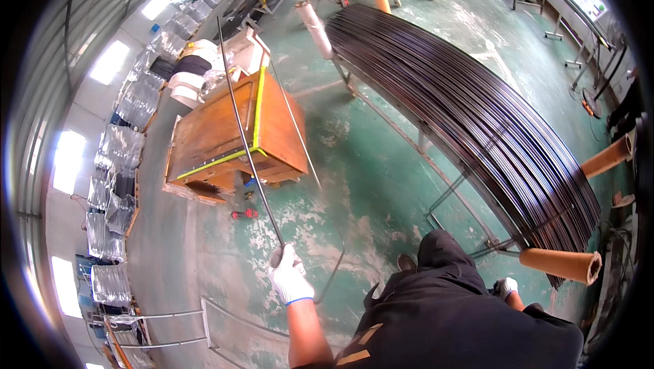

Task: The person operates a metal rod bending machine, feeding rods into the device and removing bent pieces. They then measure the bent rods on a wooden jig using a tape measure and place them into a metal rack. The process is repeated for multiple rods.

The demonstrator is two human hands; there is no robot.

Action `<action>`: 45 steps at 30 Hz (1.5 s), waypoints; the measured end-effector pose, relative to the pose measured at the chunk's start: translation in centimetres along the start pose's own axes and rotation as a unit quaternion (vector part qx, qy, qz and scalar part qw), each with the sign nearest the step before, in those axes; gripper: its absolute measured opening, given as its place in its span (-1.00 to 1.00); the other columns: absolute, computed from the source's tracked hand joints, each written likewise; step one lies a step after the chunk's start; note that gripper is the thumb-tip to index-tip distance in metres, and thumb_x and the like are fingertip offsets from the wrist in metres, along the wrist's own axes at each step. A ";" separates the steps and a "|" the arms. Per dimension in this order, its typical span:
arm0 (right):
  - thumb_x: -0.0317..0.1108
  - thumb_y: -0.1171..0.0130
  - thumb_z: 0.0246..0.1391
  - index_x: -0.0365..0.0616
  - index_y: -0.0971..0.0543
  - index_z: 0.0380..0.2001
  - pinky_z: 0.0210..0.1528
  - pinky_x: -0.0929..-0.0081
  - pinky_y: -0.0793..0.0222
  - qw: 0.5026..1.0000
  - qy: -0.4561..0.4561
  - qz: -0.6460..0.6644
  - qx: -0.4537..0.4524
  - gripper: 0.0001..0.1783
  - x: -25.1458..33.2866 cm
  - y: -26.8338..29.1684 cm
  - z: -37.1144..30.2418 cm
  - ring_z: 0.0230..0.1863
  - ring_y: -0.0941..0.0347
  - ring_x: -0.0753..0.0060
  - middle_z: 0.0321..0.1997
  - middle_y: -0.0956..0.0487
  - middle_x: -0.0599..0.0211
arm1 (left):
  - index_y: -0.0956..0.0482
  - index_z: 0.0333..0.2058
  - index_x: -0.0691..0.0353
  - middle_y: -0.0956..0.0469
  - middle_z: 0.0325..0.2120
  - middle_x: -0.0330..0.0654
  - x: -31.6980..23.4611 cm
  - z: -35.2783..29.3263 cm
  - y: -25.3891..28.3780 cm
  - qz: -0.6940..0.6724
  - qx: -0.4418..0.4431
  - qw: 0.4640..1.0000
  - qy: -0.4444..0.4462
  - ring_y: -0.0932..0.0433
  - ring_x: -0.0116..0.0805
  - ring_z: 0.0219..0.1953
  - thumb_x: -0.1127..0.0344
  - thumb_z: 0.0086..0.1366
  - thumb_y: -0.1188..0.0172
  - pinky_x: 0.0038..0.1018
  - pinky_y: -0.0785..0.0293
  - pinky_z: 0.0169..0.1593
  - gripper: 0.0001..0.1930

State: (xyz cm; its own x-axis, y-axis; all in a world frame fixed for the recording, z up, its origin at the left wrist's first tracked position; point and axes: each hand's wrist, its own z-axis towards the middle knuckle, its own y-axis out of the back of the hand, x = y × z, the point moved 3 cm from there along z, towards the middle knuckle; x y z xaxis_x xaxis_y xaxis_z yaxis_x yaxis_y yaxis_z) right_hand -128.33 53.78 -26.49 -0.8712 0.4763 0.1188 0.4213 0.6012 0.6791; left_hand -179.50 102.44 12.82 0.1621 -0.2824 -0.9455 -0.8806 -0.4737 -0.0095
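My left hand, in a white glove with a blue cuff, is closed around the near end of a long, thin dark rod. The rod slants up and away, crossing in front of an orange-brown wooden cabinet edged with yellow-green tape. My right hand, also in a white glove, hangs low beside my dark clothing, below the rack's near end. Its fingers are too small and hidden to read. Nearest to it are an orange-brown cardboard tube and a large bundle of long dark rods.
A metal rack carries the bundle, with more tubes upright at its far end. A red tool lies on the worn green floor. Wrapped stacks line the left wall. A metal frame stands at lower left.
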 end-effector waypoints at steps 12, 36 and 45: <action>-0.19 -0.45 0.16 -0.29 -0.78 -0.17 -0.23 0.29 -0.59 0.875 0.047 0.473 -0.099 -0.66 34.7 41.3 30.4 -0.34 -0.66 0.23 -0.32 -0.76 0.18 | -0.67 0.01 0.22 -0.48 -0.49 -0.35 -11.6 18.5 -3.2 -0.146 0.036 0.989 0.004 -0.26 -0.55 -0.61 0.28 0.56 -0.26 -0.52 -0.17 -0.54 -0.81; -0.22 -0.44 0.01 -0.10 -0.79 -0.18 0.01 0.24 -0.64 0.891 0.434 0.132 -0.014 -0.70 101.5 73.3 59.7 -0.16 -0.75 0.14 -0.22 -0.81 0.14 | -0.71 0.00 0.17 -0.28 -0.52 -0.41 -19.5 55.0 -2.0 -0.153 -0.249 0.956 0.010 -0.16 -0.56 -0.60 0.13 0.57 -0.29 -0.55 -0.07 -0.52 -0.75; -0.10 -0.39 0.08 -0.07 -0.77 -0.18 0.02 0.07 -0.61 0.874 0.484 -0.040 0.018 -0.67 114.4 81.5 67.1 -0.08 -0.73 -0.04 -0.19 -0.78 0.04 | -0.65 0.07 0.18 -0.34 -0.46 -0.39 -18.4 67.9 -2.1 -0.237 -0.255 0.934 0.081 -0.19 -0.59 -0.56 0.16 0.65 -0.18 -0.58 -0.07 -0.51 -0.75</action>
State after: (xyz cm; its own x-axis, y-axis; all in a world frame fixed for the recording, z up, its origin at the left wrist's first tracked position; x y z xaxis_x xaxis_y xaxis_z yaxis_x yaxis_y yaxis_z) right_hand -176.78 200.32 -6.20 -0.6957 -0.3244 0.6409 0.3419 0.6351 0.6926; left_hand -210.91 165.29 8.14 0.5810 -0.0433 -0.8127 -0.3731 -0.9017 -0.2186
